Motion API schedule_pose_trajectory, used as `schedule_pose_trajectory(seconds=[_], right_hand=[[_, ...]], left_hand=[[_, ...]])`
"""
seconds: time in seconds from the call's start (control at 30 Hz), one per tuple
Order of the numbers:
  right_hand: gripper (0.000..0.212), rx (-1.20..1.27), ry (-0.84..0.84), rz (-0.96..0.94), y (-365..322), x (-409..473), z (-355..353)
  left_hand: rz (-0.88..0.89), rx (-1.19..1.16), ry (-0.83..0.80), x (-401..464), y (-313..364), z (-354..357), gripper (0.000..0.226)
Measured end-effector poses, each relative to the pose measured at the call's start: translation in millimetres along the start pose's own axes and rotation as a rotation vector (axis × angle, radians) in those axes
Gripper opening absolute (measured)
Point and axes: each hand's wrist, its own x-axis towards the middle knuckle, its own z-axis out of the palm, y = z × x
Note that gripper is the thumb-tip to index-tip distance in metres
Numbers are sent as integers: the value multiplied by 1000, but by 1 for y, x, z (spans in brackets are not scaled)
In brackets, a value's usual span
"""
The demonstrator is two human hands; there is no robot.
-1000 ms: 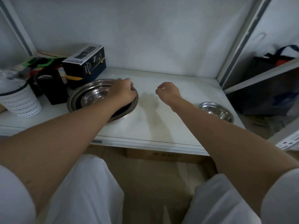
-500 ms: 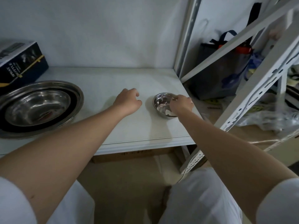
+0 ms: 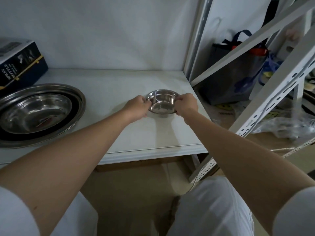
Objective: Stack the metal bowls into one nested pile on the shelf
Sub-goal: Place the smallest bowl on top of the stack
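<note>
Pinching small bowl [image 3: 162,103] by opposite rims, left hand [image 3: 138,107] and right hand [image 3: 186,105], near the shelf [image 3: 109,86] right edge. Two-sided grip likely for a level carry toward nested bowls [image 3: 36,113] at left edge.

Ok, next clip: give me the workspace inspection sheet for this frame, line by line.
Surface: white shelf, bare between the bowls.
Job's things: small bowl near the right end, upright; whether it is lifted cannot be told. Big bowl at the left, with a mid bowl nested in it.
Clutter: dark box behind the big bowl.
Grippers: left hand and right hand pinch opposite sides of the small bowl's rim.
Cables: a thin white cord by the right knee.
Surroundings: white wall, shelf uprights, dark bag and clear plastic on the floor to the right.
</note>
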Motion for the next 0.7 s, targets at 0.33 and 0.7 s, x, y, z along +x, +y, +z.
schedule_pose_trajectory(seconds=[0.33, 0.7], right_hand=[[62, 148, -78, -326, -119, -48, 49], [26, 19, -282, -423, -202, -111, 150]], left_hand=[[-22, -56, 405, -28, -31, -120, 31], [-171, 40, 643, -76, -121, -225, 44]])
